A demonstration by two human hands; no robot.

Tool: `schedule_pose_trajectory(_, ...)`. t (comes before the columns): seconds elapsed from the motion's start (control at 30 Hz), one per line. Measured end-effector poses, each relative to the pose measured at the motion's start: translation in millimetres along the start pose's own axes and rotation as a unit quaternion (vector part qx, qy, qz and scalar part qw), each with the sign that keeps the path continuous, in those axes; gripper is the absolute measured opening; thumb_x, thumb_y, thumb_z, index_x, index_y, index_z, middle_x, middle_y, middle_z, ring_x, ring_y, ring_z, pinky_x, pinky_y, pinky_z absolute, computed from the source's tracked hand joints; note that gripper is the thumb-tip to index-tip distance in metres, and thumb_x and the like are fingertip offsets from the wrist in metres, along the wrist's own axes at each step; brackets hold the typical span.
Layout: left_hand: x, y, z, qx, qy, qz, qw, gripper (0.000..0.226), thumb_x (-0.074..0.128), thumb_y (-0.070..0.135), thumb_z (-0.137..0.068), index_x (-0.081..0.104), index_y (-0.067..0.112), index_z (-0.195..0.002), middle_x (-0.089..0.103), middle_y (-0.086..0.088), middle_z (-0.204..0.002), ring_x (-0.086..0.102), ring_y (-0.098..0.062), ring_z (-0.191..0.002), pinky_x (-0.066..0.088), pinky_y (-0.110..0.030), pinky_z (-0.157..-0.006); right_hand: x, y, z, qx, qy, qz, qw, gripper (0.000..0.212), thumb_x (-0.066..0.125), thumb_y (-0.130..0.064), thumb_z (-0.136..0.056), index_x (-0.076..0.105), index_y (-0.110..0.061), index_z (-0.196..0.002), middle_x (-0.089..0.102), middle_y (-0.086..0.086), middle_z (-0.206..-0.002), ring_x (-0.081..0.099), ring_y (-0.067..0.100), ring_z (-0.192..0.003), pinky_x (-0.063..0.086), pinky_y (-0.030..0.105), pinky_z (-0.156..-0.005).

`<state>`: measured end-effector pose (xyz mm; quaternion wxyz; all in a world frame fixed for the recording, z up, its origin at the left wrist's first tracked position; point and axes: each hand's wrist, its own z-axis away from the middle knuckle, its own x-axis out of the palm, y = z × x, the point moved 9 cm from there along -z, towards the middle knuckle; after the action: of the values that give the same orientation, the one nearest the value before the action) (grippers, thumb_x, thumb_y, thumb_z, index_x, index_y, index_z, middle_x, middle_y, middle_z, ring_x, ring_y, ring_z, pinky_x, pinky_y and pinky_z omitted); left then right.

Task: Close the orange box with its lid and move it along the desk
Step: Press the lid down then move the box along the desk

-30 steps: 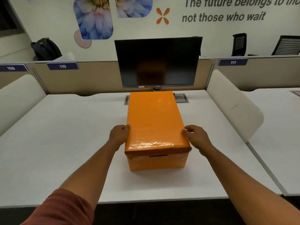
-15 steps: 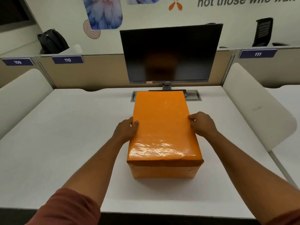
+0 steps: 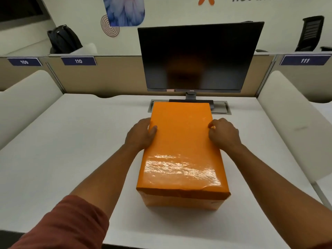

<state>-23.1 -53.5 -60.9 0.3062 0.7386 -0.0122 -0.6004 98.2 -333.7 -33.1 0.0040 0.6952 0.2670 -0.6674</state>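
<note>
Desk (image 3: 71, 159): hands (image 3: 142, 133) flanking lidded box (image 3: 181, 150).

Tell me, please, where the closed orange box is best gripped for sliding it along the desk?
Grip the orange box by its two long sides, one hand from each side, below the lid's overhanging rim. The left hand and right hand already flank it there. Its top is broad and glossy, probably slippery; the far end sits close to the monitor stand.

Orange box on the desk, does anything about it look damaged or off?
Yes. The glossy orange lid is dented and wrinkled along its near right edge, and the orange box beneath looks creased. The left hand and right hand grip its sides.
</note>
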Motion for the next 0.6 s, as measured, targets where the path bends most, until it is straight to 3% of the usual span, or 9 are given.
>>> schedule_pose_trajectory(0.17,5.2,18.0,-43.8,0.047,-0.042,-0.011,0.998,0.058,0.041,0.044,-0.101,0.032,0.015,-0.151,0.033,-0.008,-0.159,0.038,-0.033,-0.141,0.034,-0.048,-0.112,22.1,-27.4,-34.9,-0.052,-0.066,0.054,0.995,0.046,0.052,-0.042,-0.094,0.058,-0.017,-0.132,0.054,0.012,-0.136,0.050,0.035,-0.123,0.041,0.054,-0.098)
schedule_pose_trajectory(0.3,7.7,26.4,-67.8,0.096,-0.044,-0.029,0.994,0.049,0.042,0.038,-0.101,0.045,0.008,-0.140,0.044,-0.012,-0.151,0.048,-0.035,-0.130,0.040,-0.045,-0.103,31.9,-38.6,-57.7,-0.046,-0.115,0.075,0.989,0.061,0.055,-0.057,-0.089,0.052,-0.019,-0.137,0.050,0.011,-0.143,0.049,0.034,-0.127,0.039,0.057,-0.100)
schedule_pose_trajectory(0.37,4.9,24.9,-75.7,0.111,-0.030,-0.041,0.993,0.049,0.041,0.039,-0.101,0.047,0.010,-0.139,0.047,-0.011,-0.149,0.050,-0.036,-0.127,0.043,-0.045,-0.100,33.7,-38.4,-63.9,-0.040,-0.127,0.081,0.988,0.066,0.058,-0.059,-0.088,0.049,-0.019,-0.140,0.050,0.010,-0.144,0.050,0.034,-0.127,0.041,0.056,-0.102)
schedule_pose_trajectory(0.6,18.9,9.6,-79.1,0.102,-0.080,-0.039,0.991,0.059,0.033,0.047,-0.101,0.024,0.019,-0.153,0.040,-0.010,-0.155,0.056,-0.035,-0.123,0.048,-0.047,-0.097,46.3,-41.9,-57.0,-0.032,-0.116,0.072,0.990,0.062,0.054,-0.048,-0.095,0.040,-0.014,-0.145,0.044,0.010,-0.151,0.051,0.035,-0.128,0.045,0.054,-0.103)
